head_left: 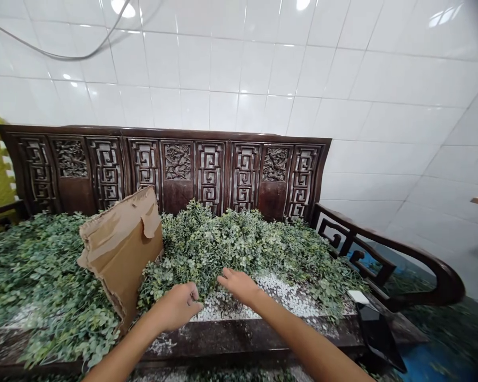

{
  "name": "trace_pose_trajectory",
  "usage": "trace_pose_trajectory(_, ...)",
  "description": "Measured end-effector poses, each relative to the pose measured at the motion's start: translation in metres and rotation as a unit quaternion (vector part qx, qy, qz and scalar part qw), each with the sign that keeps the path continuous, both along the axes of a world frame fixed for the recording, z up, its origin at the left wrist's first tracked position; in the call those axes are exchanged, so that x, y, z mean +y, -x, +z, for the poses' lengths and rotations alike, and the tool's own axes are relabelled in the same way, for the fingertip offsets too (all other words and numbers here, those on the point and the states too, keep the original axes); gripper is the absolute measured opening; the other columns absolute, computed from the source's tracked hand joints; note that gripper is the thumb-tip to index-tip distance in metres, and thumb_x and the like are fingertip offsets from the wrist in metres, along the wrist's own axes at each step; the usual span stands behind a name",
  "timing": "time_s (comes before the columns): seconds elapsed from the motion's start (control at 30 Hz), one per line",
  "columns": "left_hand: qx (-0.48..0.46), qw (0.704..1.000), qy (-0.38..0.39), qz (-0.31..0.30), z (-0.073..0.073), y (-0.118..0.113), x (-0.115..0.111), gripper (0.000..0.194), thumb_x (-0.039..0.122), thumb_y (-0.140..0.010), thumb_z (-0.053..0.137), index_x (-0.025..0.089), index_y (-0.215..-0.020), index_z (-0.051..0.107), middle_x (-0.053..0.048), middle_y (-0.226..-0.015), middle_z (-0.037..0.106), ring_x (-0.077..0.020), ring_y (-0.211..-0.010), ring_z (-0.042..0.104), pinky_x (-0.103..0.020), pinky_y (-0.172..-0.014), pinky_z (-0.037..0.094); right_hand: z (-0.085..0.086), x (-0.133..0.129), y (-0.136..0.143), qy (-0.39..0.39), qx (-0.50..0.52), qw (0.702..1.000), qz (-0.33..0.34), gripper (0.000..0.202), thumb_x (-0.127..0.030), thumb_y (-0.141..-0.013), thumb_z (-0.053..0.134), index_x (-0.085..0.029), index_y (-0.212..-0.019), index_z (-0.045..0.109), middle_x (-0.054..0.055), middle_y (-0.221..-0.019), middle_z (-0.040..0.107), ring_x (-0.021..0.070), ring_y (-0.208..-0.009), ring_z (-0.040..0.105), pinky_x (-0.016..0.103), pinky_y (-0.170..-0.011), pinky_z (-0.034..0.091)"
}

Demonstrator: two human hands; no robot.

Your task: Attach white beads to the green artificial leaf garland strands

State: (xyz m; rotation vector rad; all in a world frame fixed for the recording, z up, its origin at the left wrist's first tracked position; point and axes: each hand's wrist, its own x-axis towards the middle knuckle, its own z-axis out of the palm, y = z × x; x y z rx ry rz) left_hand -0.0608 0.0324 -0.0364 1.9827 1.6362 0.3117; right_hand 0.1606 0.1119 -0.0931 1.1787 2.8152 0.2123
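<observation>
My left hand (177,307) is over the front of a dark wooden bench seat, beside a heap of artificial green leaf sprigs (231,239). Its fingers are curled towards the thumb, and whatever may be in them is too small or hidden to make out. To its right, my right hand (239,286) reaches to the lower edge of the heap with fingers drawn together near the leaves. I cannot make out what they grip. Small white pieces (289,297) lie scattered on the seat under and beside both hands.
A torn cardboard sheet (131,249) stands upright between the heap and more greenery (59,265) on the left. Behind rises the carved bench back (179,188), with a curved armrest (414,254) at right. A black phone-like object (376,334) and a white item (357,297) lie near the armrest.
</observation>
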Motion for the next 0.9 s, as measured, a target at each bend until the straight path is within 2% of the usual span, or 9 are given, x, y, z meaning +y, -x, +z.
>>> trace_pose_trajectory(0.1, -0.004, 1.0, 0.004, -0.001, 0.0, -0.001, -0.001, 0.017, 0.037, -0.075, 0.055, 0.021, -0.081, 0.06, -0.003, -0.078, 0.067, -0.0203, -0.073, 0.063, -0.024, -0.06, 0.04, -0.001, 0.003, -0.009, -0.008, 0.013, 0.999, -0.028, 0.055, 0.001, -0.079, 0.055, -0.023, -0.127, 0.046, 0.011, -0.113, 0.055, 0.0225, -0.102, 0.059, 0.028, -0.078, 0.049)
trace_pose_trajectory(0.17, -0.007, 1.0, 0.005, -0.002, -0.002, 0.0, -0.001, 0.016, 0.036, -0.075, 0.056, 0.021, -0.08, 0.059, -0.003, -0.077, 0.067, -0.0207, -0.073, 0.063, -0.024, -0.06, 0.04, -0.003, 0.005, -0.012, -0.004, 0.021, 0.999, -0.043, 0.054, 0.0, -0.081, 0.054, -0.025, -0.128, 0.046, 0.011, -0.113, 0.055, 0.022, -0.102, 0.059, 0.028, -0.079, 0.048)
trace_pose_trajectory(0.33, -0.015, 1.0, 0.011, -0.011, -0.007, 0.003, -0.002, 0.019, 0.041, -0.077, 0.053, 0.022, -0.079, 0.057, 0.0, -0.071, 0.066, -0.0194, -0.067, 0.062, -0.023, -0.055, 0.037, -0.005, 0.005, -0.01, 0.043, 0.067, 0.995, -0.064, 0.026, 0.0, -0.08, 0.054, -0.016, -0.098, 0.063, 0.015, -0.105, 0.061, 0.0256, -0.098, 0.061, 0.031, -0.078, 0.048)
trace_pose_trajectory(0.43, -0.014, 1.0, 0.008, -0.012, -0.006, 0.004, -0.002, 0.019, 0.041, -0.077, 0.053, 0.022, -0.079, 0.057, 0.0, -0.071, 0.066, -0.0187, -0.067, 0.062, -0.023, -0.055, 0.037, 0.001, 0.005, -0.01, 0.08, 0.138, 0.984, -0.077, 0.013, -0.006, -0.081, 0.057, -0.016, -0.087, 0.063, 0.013, -0.098, 0.064, 0.0256, -0.097, 0.061, 0.032, -0.081, 0.047)
trace_pose_trajectory(0.53, -0.012, 1.0, 0.008, -0.007, -0.003, 0.004, -0.003, 0.019, 0.04, -0.077, 0.053, 0.022, -0.078, 0.057, -0.001, -0.071, 0.066, -0.0189, -0.067, 0.062, -0.023, -0.056, 0.037, 0.009, 0.005, -0.017, 0.119, 0.244, 0.957, -0.102, 0.003, -0.016, -0.081, 0.061, -0.017, -0.084, 0.062, 0.009, -0.095, 0.065, 0.0231, -0.092, 0.062, 0.032, -0.08, 0.046)
trace_pose_trajectory(0.63, -0.011, 1.0, 0.013, 0.003, -0.002, 0.004, -0.002, 0.018, 0.039, -0.076, 0.053, 0.022, -0.077, 0.058, -0.001, -0.069, 0.066, -0.0194, -0.066, 0.062, -0.023, -0.056, 0.038, 0.012, 0.004, -0.023, 0.172, 0.371, 0.901, -0.144, 0.012, -0.027, -0.087, 0.055, -0.018, -0.082, 0.058, 0.005, -0.078, 0.064, 0.0196, -0.077, 0.064, 0.03, -0.071, 0.049)
trace_pose_trajectory(0.73, -0.017, 1.0, 0.011, 0.014, -0.004, 0.004, 0.0, 0.018, 0.038, -0.073, 0.057, 0.021, -0.078, 0.06, -0.003, -0.075, 0.068, -0.0208, -0.073, 0.064, -0.024, -0.06, 0.04, 0.009, 0.002, -0.027, 0.248, 0.486, 0.82, -0.176, 0.028, -0.043, -0.09, 0.047, -0.019, -0.08, 0.053, 0.001, -0.067, 0.061, 0.0187, -0.068, 0.066, 0.03, -0.062, 0.052)
trace_pose_trajectory(0.83, -0.032, 0.999, 0.006, 0.024, -0.009, 0.001, 0.003, 0.023, 0.039, -0.071, 0.059, 0.019, -0.082, 0.063, -0.006, -0.084, 0.069, -0.0232, -0.08, 0.064, -0.026, -0.066, 0.043, 0.006, -0.005, -0.026, 0.318, 0.572, 0.731, -0.192, 0.041, -0.06, -0.084, 0.05, -0.02, -0.077, 0.051, 0.001, -0.069, 0.063, 0.0185, -0.068, 0.067, 0.032, -0.064, 0.054)
trace_pose_trajectory(0.9, -0.049, 0.998, 0.005, 0.031, -0.011, -0.004, 0.005, 0.03, 0.041, -0.071, 0.06, 0.017, -0.089, 0.064, -0.008, -0.088, 0.07, -0.0237, -0.082, 0.065, -0.027, -0.068, 0.045, 0.006, -0.013, -0.024, 0.358, 0.613, 0.677, -0.194, 0.047, -0.066, -0.078, 0.056, -0.019, -0.077, 0.053, 0.002, -0.072, 0.065, 0.018, -0.069, 0.068, 0.033, -0.068, 0.055)
